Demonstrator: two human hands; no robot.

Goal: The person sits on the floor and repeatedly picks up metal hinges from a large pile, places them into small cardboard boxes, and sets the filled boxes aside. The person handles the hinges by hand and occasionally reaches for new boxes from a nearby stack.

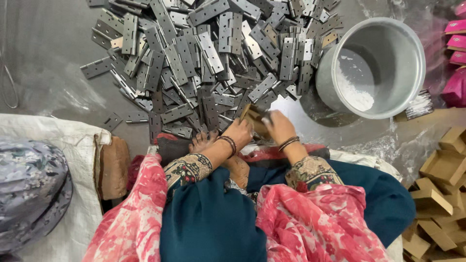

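Brown card, a small flat box, sits gripped between the left hand and the right hand, just above the lap. Past them, shiny grey metal hinges lie heaped on the grey floor, beside a round silver pot.

My left hand and right hand meet at the near edge of a heap of grey metal hinges spread on the floor. Together they grip a small brown box, tilted, just above the nearest hinges. Bangles circle both wrists. To the right of the heap stands a metal pot with white powder inside. More brown boxes lie piled at the lower right; pink cartons sit at the upper right. A white sack lies at my left.
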